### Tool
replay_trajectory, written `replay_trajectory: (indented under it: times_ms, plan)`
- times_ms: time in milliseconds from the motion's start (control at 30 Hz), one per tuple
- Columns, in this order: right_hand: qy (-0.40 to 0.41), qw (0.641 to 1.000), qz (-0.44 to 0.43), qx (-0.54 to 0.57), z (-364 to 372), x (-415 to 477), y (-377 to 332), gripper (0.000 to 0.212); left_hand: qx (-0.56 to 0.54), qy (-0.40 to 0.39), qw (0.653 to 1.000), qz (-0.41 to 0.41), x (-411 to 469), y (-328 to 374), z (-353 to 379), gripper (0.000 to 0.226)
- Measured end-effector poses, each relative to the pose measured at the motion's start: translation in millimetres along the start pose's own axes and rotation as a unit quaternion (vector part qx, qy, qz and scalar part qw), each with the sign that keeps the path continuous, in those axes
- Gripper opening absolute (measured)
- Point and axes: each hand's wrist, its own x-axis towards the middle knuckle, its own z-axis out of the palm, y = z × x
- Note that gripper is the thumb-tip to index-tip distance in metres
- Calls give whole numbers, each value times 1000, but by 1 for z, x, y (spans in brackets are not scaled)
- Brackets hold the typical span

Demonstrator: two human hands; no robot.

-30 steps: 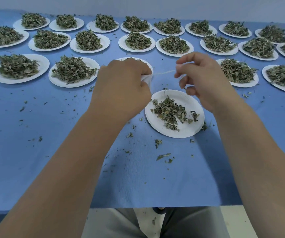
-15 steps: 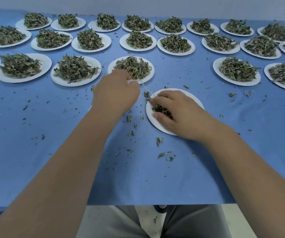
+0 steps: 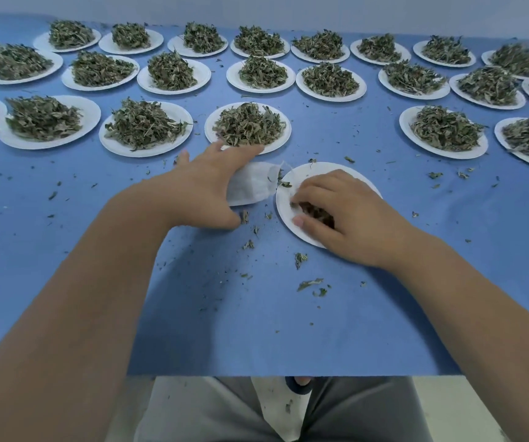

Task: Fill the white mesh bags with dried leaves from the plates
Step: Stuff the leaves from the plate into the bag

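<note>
Near the table's front edge, the left hand (image 3: 212, 183) lies flat with fingers spread, pressing the white mesh bag (image 3: 247, 186) onto the blue cloth (image 3: 256, 330), just beside the near plate (image 3: 283, 218). The right hand (image 3: 342, 215) curls round a small clump of dried leaves (image 3: 315, 212) there — that plate looks nearly emptied. Rows of heaped plates (image 3: 209, 127) behind seem untouched, so most work remains. Open cloth lies towards the person — beyond, it's crowded.

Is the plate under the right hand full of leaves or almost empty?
Almost empty: the plate shows mostly bare white, with only a small clump of leaves under the right hand. The hand hides part of it.
</note>
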Motion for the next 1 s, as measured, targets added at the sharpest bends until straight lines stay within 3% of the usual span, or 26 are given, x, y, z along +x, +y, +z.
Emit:
replay_trajectory:
  times_ms: [133,267,400,533,633,700,733,800,867,900,933,1000]
  plan:
    - [42,998,1,49,5,-2,0,16,-38,44,998,15,13,-6,8,82]
    - [36,998,14,51,5,-3,-4,43,-59,143,988,22,11,-6,21,48]
    - [58,992,51,96,3,-3,-4,54,-99,197,975,27,7,-5,27,49]
    - [147,963,129,186,-3,-2,7,56,-113,234,965,15,6,-14,24,45]
    - [230,918,203,250,-13,3,14,58,-121,290,949,-38,5,-28,22,33]
    - [273,867,261,325,-24,11,12,58,-105,325,938,-63,5,-32,21,27]
    - [289,821,294,396,-29,18,10,57,-94,337,935,-62,5,-29,22,25]
    - [296,664,346,593,-36,34,1,52,-73,350,934,-31,6,-12,25,27]
    - [291,493,334,748,-40,54,-9,46,-50,344,937,6,9,12,31,29]
    - [295,435,325,786,-42,63,-14,45,-38,342,939,18,11,23,34,30]
    - [304,400,319,804,-44,71,-20,45,-30,342,939,26,12,32,38,31]
    - [330,374,307,810,-48,83,-31,47,-31,339,940,30,17,45,42,33]
